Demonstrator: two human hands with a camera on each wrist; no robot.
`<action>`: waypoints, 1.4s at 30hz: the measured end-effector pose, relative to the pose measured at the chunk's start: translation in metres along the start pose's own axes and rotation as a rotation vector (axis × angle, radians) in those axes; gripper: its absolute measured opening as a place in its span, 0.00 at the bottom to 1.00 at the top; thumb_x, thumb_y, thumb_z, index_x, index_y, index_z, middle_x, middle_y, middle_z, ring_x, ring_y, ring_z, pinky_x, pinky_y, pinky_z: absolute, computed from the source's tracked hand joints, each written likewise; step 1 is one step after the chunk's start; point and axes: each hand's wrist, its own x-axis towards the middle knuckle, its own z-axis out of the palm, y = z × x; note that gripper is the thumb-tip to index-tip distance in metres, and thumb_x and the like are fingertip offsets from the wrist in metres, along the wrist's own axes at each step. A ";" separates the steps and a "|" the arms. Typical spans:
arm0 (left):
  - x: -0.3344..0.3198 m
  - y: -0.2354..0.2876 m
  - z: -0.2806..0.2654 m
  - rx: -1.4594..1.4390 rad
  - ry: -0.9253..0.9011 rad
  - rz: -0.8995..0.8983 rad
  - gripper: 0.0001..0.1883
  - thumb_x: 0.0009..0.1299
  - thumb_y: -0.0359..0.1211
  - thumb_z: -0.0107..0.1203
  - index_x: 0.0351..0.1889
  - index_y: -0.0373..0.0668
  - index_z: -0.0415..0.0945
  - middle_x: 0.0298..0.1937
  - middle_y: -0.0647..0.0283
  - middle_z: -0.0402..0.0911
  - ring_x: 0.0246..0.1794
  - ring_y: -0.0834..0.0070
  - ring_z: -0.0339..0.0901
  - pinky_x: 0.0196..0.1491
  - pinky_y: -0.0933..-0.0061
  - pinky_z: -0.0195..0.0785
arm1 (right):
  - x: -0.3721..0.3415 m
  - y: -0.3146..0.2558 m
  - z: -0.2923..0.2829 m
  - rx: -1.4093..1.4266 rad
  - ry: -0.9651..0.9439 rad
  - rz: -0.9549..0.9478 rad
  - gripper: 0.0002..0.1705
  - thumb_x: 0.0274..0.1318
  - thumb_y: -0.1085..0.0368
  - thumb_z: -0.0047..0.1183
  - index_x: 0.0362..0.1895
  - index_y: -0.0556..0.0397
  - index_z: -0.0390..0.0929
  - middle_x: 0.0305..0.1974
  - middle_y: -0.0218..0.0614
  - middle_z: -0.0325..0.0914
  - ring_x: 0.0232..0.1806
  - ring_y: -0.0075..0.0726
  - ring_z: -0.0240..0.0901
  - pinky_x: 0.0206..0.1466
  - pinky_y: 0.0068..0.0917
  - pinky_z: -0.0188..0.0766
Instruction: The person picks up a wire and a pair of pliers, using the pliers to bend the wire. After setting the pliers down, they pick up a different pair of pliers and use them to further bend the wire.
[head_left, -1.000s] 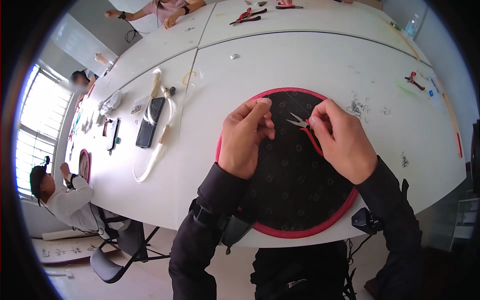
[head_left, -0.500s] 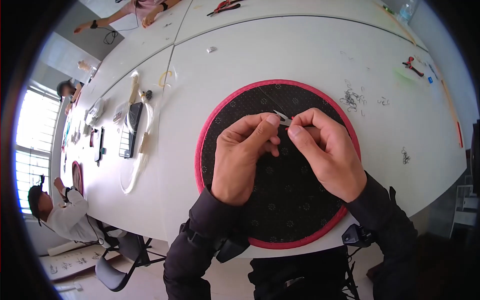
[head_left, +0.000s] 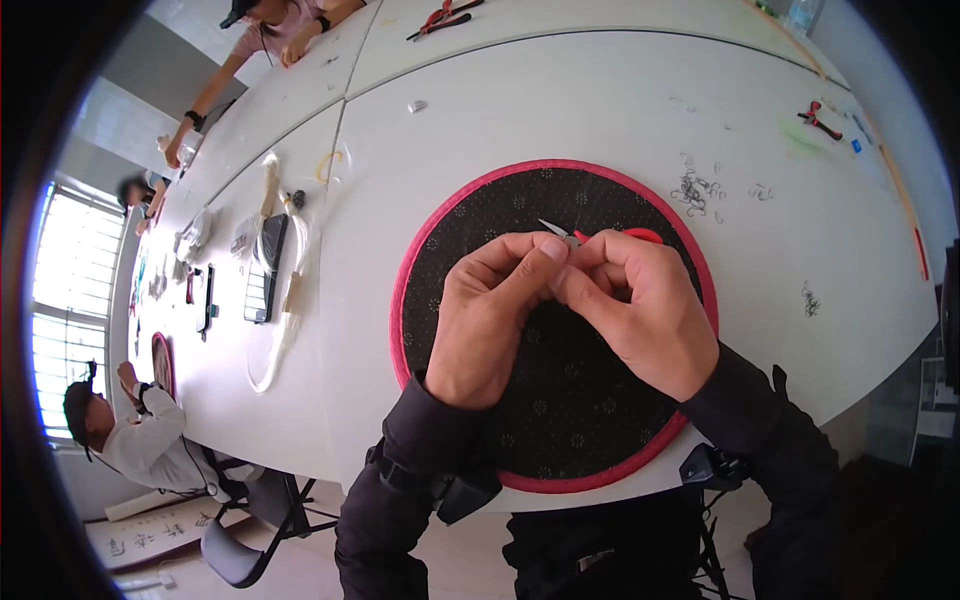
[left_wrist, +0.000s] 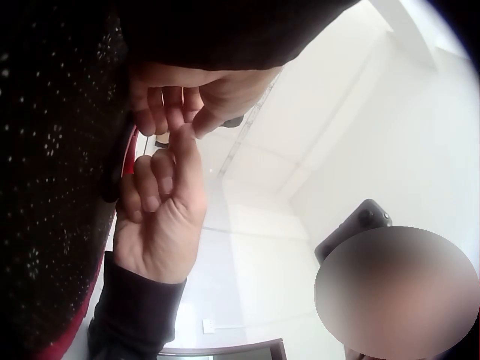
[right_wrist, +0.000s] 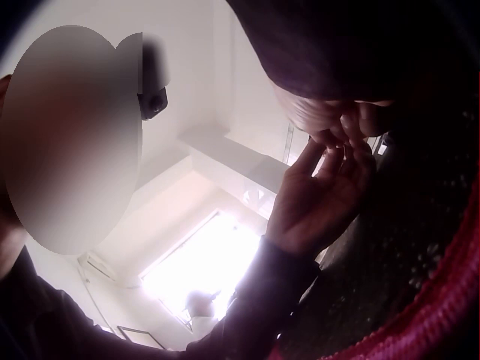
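Observation:
In the head view both hands meet over a round black mat point(head_left: 560, 400) with a red edge. My right hand point(head_left: 645, 315) holds small red-handled pliers point(head_left: 643, 235) under its curled fingers. Their silver tips point(head_left: 553, 227) point up and left past the fingertips. My left hand point(head_left: 485, 325) pinches with thumb and forefinger, its fingertips touching the right hand's thumb and forefinger. What lies in that pinch looks like a thin strand; I cannot tell its exact kind. Fingertips of the left hand point(left_wrist: 217, 94) and right hand point(left_wrist: 169, 217) also meet in the left wrist view.
Small bent dark wire pieces point(head_left: 693, 190) lie right of the mat, with another little heap point(head_left: 811, 300) nearer. Further right are red-and-black pliers point(head_left: 820, 120). To the left lie a phone point(head_left: 265, 270) and a clear looped bundle point(head_left: 292, 295). Other people sit around the table.
My right hand has come left until its fingertips meet the left hand's. The pliers have turned, their handle now showing above the right fingers. The head view has shifted slightly.

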 end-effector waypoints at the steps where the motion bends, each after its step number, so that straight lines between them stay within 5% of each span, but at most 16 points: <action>1: 0.000 0.001 0.000 0.010 0.000 0.002 0.11 0.77 0.35 0.58 0.46 0.35 0.82 0.39 0.65 0.84 0.40 0.81 0.78 0.49 0.75 0.72 | 0.000 -0.002 -0.001 -0.034 -0.010 0.012 0.10 0.64 0.66 0.59 0.37 0.62 0.77 0.21 0.30 0.76 0.20 0.18 0.67 0.26 0.21 0.63; 5: 0.002 0.001 0.002 0.067 0.028 0.073 0.12 0.78 0.36 0.57 0.46 0.33 0.80 0.37 0.65 0.83 0.39 0.81 0.78 0.48 0.76 0.71 | -0.001 -0.007 -0.006 -0.194 -0.018 -0.079 0.09 0.62 0.66 0.61 0.39 0.60 0.78 0.24 0.32 0.78 0.22 0.23 0.70 0.29 0.21 0.68; 8: 0.000 0.007 0.004 0.237 0.061 0.110 0.13 0.78 0.36 0.57 0.46 0.32 0.80 0.35 0.64 0.82 0.36 0.80 0.78 0.45 0.77 0.72 | 0.009 -0.001 -0.013 -0.291 0.191 -0.363 0.11 0.61 0.64 0.62 0.43 0.57 0.79 0.31 0.33 0.80 0.30 0.23 0.73 0.32 0.21 0.69; 12: -0.001 0.010 0.003 0.388 0.013 0.123 0.12 0.77 0.35 0.58 0.44 0.32 0.80 0.34 0.64 0.82 0.32 0.82 0.78 0.38 0.79 0.71 | 0.009 -0.010 -0.020 -0.126 0.030 -0.176 0.10 0.64 0.64 0.60 0.41 0.58 0.80 0.29 0.29 0.80 0.26 0.19 0.70 0.32 0.20 0.68; 16: -0.002 0.013 0.003 0.437 -0.006 0.078 0.11 0.77 0.33 0.58 0.48 0.32 0.79 0.33 0.66 0.82 0.30 0.84 0.77 0.35 0.81 0.70 | 0.009 -0.009 -0.021 -0.139 0.034 -0.190 0.09 0.65 0.64 0.59 0.39 0.58 0.81 0.29 0.30 0.81 0.27 0.18 0.72 0.33 0.20 0.69; 28: 0.000 0.020 -0.005 0.565 -0.016 0.097 0.14 0.76 0.30 0.57 0.55 0.32 0.75 0.36 0.66 0.81 0.34 0.82 0.78 0.39 0.80 0.71 | 0.011 -0.009 -0.026 -0.078 0.067 -0.075 0.11 0.66 0.63 0.60 0.39 0.60 0.82 0.30 0.28 0.82 0.31 0.18 0.75 0.37 0.19 0.71; 31: 0.004 0.012 -0.011 0.752 0.059 0.359 0.13 0.76 0.30 0.57 0.54 0.32 0.77 0.39 0.66 0.83 0.38 0.82 0.79 0.44 0.80 0.71 | 0.011 -0.009 -0.024 -0.073 0.056 -0.066 0.11 0.65 0.63 0.60 0.39 0.60 0.82 0.29 0.28 0.82 0.31 0.18 0.75 0.37 0.19 0.72; 34: 0.003 0.005 -0.002 0.704 0.037 0.457 0.09 0.72 0.29 0.61 0.46 0.34 0.82 0.33 0.65 0.82 0.31 0.83 0.76 0.37 0.77 0.70 | 0.009 -0.009 -0.019 -0.078 0.044 -0.041 0.10 0.65 0.63 0.60 0.39 0.60 0.82 0.29 0.30 0.82 0.31 0.19 0.76 0.37 0.20 0.72; 38: -0.004 0.013 0.005 0.636 0.091 0.189 0.08 0.72 0.30 0.62 0.41 0.33 0.83 0.31 0.66 0.83 0.33 0.86 0.75 0.37 0.81 0.68 | 0.008 -0.008 -0.018 -0.071 0.045 -0.068 0.10 0.64 0.64 0.59 0.39 0.61 0.82 0.29 0.32 0.83 0.29 0.20 0.77 0.35 0.20 0.72; 42: -0.003 0.012 0.005 0.589 0.060 0.172 0.08 0.73 0.29 0.62 0.42 0.32 0.83 0.31 0.67 0.83 0.32 0.86 0.76 0.39 0.82 0.69 | 0.007 -0.013 -0.020 -0.101 0.020 -0.032 0.11 0.65 0.63 0.58 0.38 0.60 0.81 0.28 0.34 0.83 0.27 0.23 0.78 0.32 0.22 0.73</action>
